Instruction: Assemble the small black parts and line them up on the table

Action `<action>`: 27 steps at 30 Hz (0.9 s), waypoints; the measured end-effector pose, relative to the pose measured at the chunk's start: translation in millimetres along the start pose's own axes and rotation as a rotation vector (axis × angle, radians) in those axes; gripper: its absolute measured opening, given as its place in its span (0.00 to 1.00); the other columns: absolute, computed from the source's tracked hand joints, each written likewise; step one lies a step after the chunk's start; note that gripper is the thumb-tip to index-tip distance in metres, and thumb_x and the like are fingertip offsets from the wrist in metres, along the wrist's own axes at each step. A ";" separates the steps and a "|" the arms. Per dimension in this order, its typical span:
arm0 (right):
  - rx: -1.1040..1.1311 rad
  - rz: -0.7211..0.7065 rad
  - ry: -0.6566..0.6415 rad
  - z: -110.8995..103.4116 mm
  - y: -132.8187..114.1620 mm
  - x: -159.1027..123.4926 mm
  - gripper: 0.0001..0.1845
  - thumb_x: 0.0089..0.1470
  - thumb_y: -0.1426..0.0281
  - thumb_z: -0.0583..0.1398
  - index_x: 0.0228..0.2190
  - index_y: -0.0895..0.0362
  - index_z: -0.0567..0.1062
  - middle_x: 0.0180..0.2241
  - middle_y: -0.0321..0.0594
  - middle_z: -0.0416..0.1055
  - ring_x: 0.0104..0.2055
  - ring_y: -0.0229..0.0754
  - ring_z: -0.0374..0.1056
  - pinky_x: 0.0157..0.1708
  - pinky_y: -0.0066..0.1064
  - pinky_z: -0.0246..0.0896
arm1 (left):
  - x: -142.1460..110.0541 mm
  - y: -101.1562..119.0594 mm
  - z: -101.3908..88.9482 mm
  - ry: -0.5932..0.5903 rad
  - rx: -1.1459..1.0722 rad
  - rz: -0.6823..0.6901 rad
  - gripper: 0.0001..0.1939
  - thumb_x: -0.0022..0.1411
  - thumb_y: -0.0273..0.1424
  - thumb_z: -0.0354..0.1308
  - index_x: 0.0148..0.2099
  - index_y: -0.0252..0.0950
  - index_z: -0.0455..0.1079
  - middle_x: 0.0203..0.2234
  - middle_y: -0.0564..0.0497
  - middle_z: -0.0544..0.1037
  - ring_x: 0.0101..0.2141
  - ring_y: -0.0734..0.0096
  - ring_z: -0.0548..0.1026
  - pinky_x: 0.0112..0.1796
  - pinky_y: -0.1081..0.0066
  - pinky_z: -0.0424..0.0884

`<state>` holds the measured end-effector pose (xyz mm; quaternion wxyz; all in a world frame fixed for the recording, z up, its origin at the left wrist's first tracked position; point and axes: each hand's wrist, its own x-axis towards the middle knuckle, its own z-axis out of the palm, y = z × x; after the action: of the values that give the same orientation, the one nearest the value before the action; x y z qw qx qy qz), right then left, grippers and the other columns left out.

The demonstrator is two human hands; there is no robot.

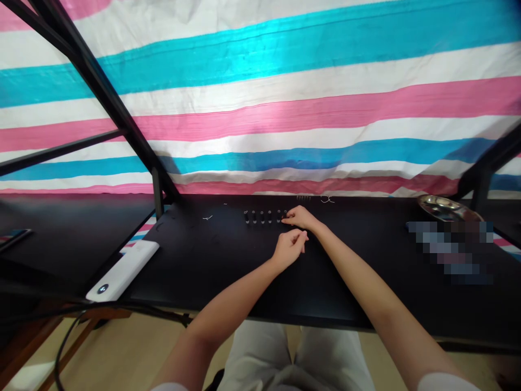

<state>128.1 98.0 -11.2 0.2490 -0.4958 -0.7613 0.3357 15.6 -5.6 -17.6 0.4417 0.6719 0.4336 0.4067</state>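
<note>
Several small dark cylinders [262,218] with lighter, metallic-looking ends are lined up across the black table [195,255]. At the row's right end, my right hand [301,218] has its thumb and fingertips closed around the last small dark cylinder [285,213], which the fingers partly cover. Just below and nearer to me, my left hand [288,247] is curled with its fingertips pressed together. Whatever it may hold is too small or hidden to make out.
Behind the hands lie a row of tiny dark pieces [303,197] and some thin white strands [327,200]. Another white strand [208,218] is left of the row. A white power bank [123,271] sits at left, a metal dish [448,206] at right. Black frame bars flank the table.
</note>
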 end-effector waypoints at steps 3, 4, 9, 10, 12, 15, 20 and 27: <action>-0.022 -0.015 0.005 -0.9 3.0 -0.5 0.17 0.39 0.59 0.60 0.13 0.60 0.67 0.12 0.31 0.61 0.18 0.31 0.53 0.19 0.25 0.45 | -0.3 0.5 -0.2 0.001 0.012 0.007 0.20 0.60 0.44 0.46 0.31 0.33 0.69 0.14 0.54 0.68 0.15 0.81 0.62 0.19 0.79 0.59; -0.036 -0.022 0.010 -0.9 4.0 -0.6 0.18 0.39 0.59 0.60 0.13 0.59 0.66 0.12 0.31 0.60 0.18 0.31 0.52 0.19 0.25 0.45 | -0.5 0.9 -0.4 0.001 0.016 0.010 0.20 0.60 0.44 0.46 0.31 0.33 0.69 0.14 0.54 0.68 0.15 0.81 0.62 0.19 0.79 0.59; -0.118 -0.026 0.062 0.9 7.5 -0.9 0.19 0.40 0.58 0.60 0.12 0.59 0.66 0.11 0.29 0.56 0.18 0.30 0.48 0.18 0.25 0.42 | -1.1 2.3 -0.7 0.000 0.038 0.025 0.20 0.60 0.44 0.45 0.30 0.33 0.69 0.14 0.54 0.68 0.14 0.80 0.62 0.19 0.79 0.59; -0.131 -0.024 0.068 1.2 7.6 -0.9 0.18 0.40 0.59 0.60 0.12 0.59 0.66 0.11 0.29 0.56 0.18 0.30 0.48 0.19 0.25 0.42 | -1.1 2.4 -0.5 -0.001 0.040 0.028 0.20 0.60 0.44 0.45 0.30 0.33 0.69 0.14 0.54 0.68 0.14 0.80 0.62 0.19 0.79 0.59; -0.149 -0.017 0.077 1.4 7.5 -0.7 0.17 0.39 0.59 0.61 0.13 0.59 0.69 0.12 0.30 0.58 0.18 0.31 0.51 0.19 0.25 0.44 | -0.9 2.2 -0.2 -0.003 0.042 0.034 0.20 0.60 0.44 0.45 0.31 0.33 0.69 0.13 0.54 0.68 0.14 0.80 0.62 0.19 0.78 0.59; -0.151 0.016 0.091 0.4 7.7 -0.4 0.13 0.38 0.60 0.63 0.20 0.59 0.75 0.15 0.32 0.65 0.20 0.34 0.58 0.20 0.25 0.49 | -0.7 1.5 0.4 -0.007 0.048 0.043 0.20 0.60 0.43 0.45 0.30 0.34 0.69 0.13 0.55 0.68 0.14 0.80 0.63 0.20 0.78 0.59; -0.144 0.040 0.062 -2.0 14.5 -5.4 0.18 0.38 0.60 0.64 0.32 0.58 0.78 0.19 0.34 0.70 0.22 0.37 0.64 0.24 0.27 0.54 | -1.8 0.3 0.2 -0.019 0.152 0.098 0.18 0.62 0.40 0.44 0.30 0.35 0.68 0.14 0.55 0.68 0.17 0.77 0.64 0.24 0.76 0.62; -0.293 -0.254 0.225 0.6 34.9 -43.8 0.15 0.50 0.60 0.58 0.36 0.54 0.76 0.28 0.38 0.68 0.28 0.37 0.63 0.29 0.29 0.58 | -4.1 5.4 -1.2 -0.146 0.661 0.381 0.11 0.60 0.33 0.48 0.32 0.37 0.70 0.29 0.48 0.73 0.35 0.65 0.69 0.37 0.68 0.63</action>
<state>165.0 67.3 -40.0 0.2977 -0.4611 -0.8258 0.1299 14.5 -10.4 -12.9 0.1479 0.8737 0.3761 0.2709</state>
